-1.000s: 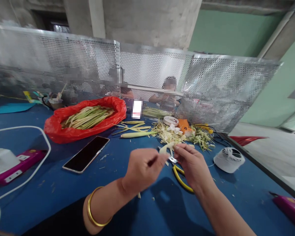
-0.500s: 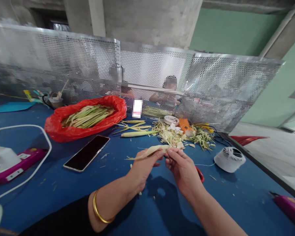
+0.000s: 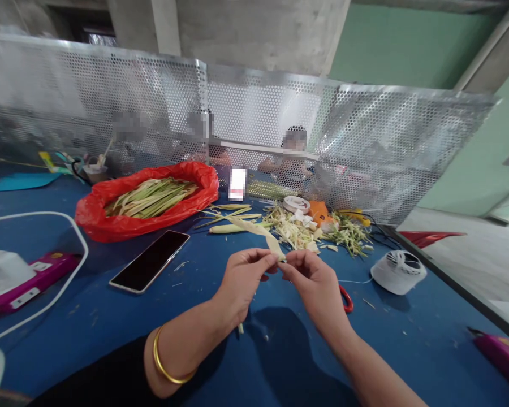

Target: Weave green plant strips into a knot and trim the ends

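Both hands are right together at the centre, fingertips nearly meeting, and it's a pale strip (image 3: 274,243) they've got! The left hand (image 3: 244,282), a gold bangle (image 3: 169,370) on its wrist, pinches it between thumb and fingers; the right hand (image 3: 316,282) grips the near end just alongside. The strip sits above the blue desk (image 3: 203,322), its free part curving away and to the left, in front of a thick green stalk (image 3: 229,229). Just beyond, a heap of shavings (image 3: 294,233), with a roll of tape (image 3: 296,204) and an orange packet (image 3: 319,213) at its back edge. Over to the left, a red bag (image 3: 99,229) gapes around a bundle of long green leaves (image 3: 152,199), and a dark-screened phone (image 3: 150,263) lies in front of it. Out right, a spool of white thread (image 3: 397,274) trails a line towards the right hand, and a red loop (image 3: 346,298) peeks out beside that wrist, the rest of it hidden
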A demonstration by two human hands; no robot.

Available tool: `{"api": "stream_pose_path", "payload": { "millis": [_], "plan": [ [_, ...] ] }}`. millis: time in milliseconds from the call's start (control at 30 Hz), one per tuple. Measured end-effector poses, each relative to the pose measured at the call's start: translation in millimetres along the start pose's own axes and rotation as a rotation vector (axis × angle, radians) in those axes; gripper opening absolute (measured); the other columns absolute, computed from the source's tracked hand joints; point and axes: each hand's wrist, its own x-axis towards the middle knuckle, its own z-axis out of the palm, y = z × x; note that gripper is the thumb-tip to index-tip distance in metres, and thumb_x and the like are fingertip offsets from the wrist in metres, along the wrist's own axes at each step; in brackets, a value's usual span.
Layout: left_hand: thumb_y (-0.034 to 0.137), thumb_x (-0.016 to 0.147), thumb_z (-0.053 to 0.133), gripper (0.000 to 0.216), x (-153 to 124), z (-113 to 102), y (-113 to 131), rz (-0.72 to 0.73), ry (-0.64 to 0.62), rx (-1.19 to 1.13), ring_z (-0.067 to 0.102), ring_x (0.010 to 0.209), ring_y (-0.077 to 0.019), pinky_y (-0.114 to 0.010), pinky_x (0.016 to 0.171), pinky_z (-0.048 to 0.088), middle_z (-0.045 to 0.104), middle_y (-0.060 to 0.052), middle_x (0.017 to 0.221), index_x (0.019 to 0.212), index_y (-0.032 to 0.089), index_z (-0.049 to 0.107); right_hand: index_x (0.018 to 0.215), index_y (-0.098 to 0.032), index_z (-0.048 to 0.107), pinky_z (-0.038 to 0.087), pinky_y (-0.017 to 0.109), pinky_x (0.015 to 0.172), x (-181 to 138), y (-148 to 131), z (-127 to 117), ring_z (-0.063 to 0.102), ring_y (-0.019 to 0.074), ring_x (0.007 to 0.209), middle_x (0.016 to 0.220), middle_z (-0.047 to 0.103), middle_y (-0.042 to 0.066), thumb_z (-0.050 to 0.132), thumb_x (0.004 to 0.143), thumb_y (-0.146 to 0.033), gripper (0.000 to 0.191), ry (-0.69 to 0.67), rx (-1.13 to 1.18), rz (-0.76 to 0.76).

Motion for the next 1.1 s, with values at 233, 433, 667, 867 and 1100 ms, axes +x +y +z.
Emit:
{"api": "stream_pose_path", "payload": {
  "millis": [233,433,667,867,1100],
  "plan": [
    [0.032,0.061,0.078,0.024,-2,-3,9,-0.147,-0.103,-0.056,0.061,0.068,-0.0137,-0.024,0.062,0.041,0.068,-0.004,0.069,0.076,0.014,0.072,0.084,-0.025,0.067,0.048,0.032,0.073,5,-7,-12,0.059,0.0191,0.084,0.086,0.061,0.004,0.064,0.081,-0.018,0.008,-0.013,-0.359,-0.542],
    [0.031,0.061,0.079,0.023,-1,-5,10,-0.221,-0.155,-0.106,0.061,0.072,-0.0141,-0.025,0.063,0.042,0.067,-0.005,0.072,0.074,0.014,0.071,0.082,-0.025,0.067,0.049,0.029,0.067,5,-2,-13,0.059,0.0163,0.076,0.083,0.060,0.003,0.060,0.086,-0.019,0.010,-0.011,-0.397,-0.596],
    [0.030,0.062,0.078,0.022,-1,-7,10,-0.268,-0.217,-0.143,0.062,0.076,-0.0144,-0.025,0.067,0.045,0.069,-0.005,0.076,0.075,0.014,0.070,0.083,-0.024,0.069,0.046,0.030,0.068,8,-1,-18,0.061,0.0177,0.077,0.080,0.064,0.004,0.057,0.088,-0.020,0.014,-0.030,-0.582,-0.770],
    [0.027,0.062,0.079,0.024,-6,2,6,-0.128,-0.051,-0.129,0.062,0.064,-0.0118,-0.024,0.065,0.045,0.070,-0.004,0.069,0.078,0.013,0.069,0.080,-0.023,0.064,0.046,0.031,0.071,6,-1,-14,0.059,0.0177,0.077,0.082,0.063,0.004,0.053,0.090,-0.023,0.015,-0.003,-0.582,-0.648],
    [0.023,0.061,0.079,0.017,-3,-1,5,-0.158,-0.019,-0.169,0.063,0.061,-0.0111,-0.023,0.064,0.046,0.068,-0.002,0.064,0.071,0.014,0.068,0.085,-0.025,0.068,0.048,0.032,0.072,6,0,-14,0.061,0.0188,0.081,0.084,0.064,0.004,0.056,0.089,-0.022,0.013,-0.045,-0.527,-0.702]
  ]
}}
